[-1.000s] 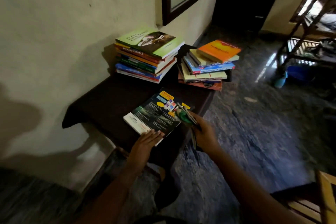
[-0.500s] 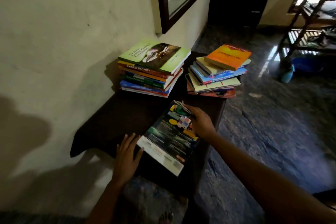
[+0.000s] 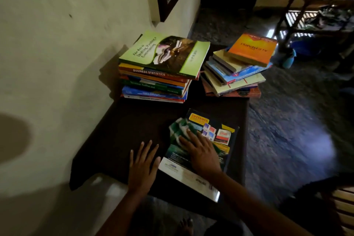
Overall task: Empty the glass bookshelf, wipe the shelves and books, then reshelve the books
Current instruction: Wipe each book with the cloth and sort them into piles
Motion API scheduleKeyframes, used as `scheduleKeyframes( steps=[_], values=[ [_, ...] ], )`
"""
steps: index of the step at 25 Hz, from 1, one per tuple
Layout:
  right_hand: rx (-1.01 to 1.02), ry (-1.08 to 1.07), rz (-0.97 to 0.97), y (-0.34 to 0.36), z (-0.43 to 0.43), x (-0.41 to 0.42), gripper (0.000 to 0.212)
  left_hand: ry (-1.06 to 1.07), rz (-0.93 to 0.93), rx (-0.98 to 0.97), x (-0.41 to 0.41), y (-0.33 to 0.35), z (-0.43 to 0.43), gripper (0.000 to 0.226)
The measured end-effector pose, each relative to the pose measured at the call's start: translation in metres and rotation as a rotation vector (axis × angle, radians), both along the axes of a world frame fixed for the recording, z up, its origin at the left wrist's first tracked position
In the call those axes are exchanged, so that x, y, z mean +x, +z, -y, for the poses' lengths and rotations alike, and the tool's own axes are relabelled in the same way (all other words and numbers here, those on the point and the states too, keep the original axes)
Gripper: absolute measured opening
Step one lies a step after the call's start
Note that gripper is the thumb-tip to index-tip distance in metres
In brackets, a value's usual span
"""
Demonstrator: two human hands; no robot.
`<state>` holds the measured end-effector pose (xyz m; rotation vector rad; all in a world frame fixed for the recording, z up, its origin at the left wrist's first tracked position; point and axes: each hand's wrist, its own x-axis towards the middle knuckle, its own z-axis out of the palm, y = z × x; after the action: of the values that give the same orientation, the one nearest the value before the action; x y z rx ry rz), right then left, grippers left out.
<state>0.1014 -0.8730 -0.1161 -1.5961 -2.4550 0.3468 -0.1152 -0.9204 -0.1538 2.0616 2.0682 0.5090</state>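
On dark table (image 3: 122, 132), right hand (image 3: 203, 151) presses crumpled green cloth (image 3: 179, 130), glossy book (image 3: 220, 140)

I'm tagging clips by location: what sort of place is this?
Probably a room in a home: stacked books on a dark table against a plastered wall, a polished stone floor, and a wooden rack beyond.

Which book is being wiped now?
The dark-covered book lying alone in front: the right hand presses a green cloth on it. The rest sit in the green-topped stack and orange-topped stack.
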Motion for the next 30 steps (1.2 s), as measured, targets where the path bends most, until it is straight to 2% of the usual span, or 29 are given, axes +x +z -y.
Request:
scheduleKeyframes(
  steps=[3, 6, 8, 9, 11, 13, 14, 16, 19, 23, 25, 27, 30],
  values=[
    [-0.042, 0.112, -0.036, -0.001, 0.051, -0.012, 0.049, -0.003, 0.152, 0.072, -0.002, 0.002, -0.001, 0.061],
    [-0.015, 0.24, -0.047, 0.006, 0.076, 0.004, 0.043, 0.028, 0.298, 0.0, -0.002, 0.007, -0.001, 0.073],
    [-0.069, 0.307, -0.246, 0.018, 0.069, 0.026, 0.042, 0.031, 0.31, -0.038, 0.005, 0.015, -0.005, 0.081],
    [-0.083, 0.239, -0.376, 0.027, 0.059, 0.037, 0.042, 0.018, 0.295, -0.049, 0.014, 0.021, -0.006, 0.085],
    [-0.007, -0.074, -0.522, 0.034, 0.021, 0.064, 0.038, -0.018, 0.183, -0.14, 0.037, 0.036, -0.005, 0.089],
    [-0.002, -0.368, -0.374, 0.035, -0.017, 0.078, 0.046, -0.015, 0.05, -0.253, 0.058, 0.044, -0.005, 0.092],
    [-0.019, -0.414, -0.25, 0.03, -0.026, 0.082, 0.051, 0.003, 0.01, -0.301, 0.064, 0.048, -0.006, 0.095],
    [-0.041, -0.373, -0.104, 0.011, -0.025, 0.079, 0.053, 0.054, 0.002, -0.37, 0.069, 0.056, -0.01, 0.102],
    [0.056, -0.266, -0.108, -0.009, 0.011, 0.073, 0.056, 0.099, 0.08, -0.438, 0.07, 0.062, -0.019, 0.105],
    [0.045, -0.09, -0.139, -0.016, 0.089, 0.061, 0.046, 0.154, 0.253, -0.468, 0.065, 0.061, -0.036, 0.084],
    [-0.009, -0.007, -0.224, -0.013, 0.118, 0.061, 0.04, 0.157, 0.425, -0.479, 0.06, 0.062, -0.039, 0.072],
    [-0.088, 0.022, -0.433, 0.0, 0.125, 0.065, 0.037, 0.13, 0.616, -0.48, 0.06, 0.069, -0.035, 0.06],
    [-0.105, -0.128, -0.78, 0.029, 0.112, 0.061, 0.043, 0.138, 0.828, -0.388, 0.062, 0.079, -0.018, 0.042]
  ],
)
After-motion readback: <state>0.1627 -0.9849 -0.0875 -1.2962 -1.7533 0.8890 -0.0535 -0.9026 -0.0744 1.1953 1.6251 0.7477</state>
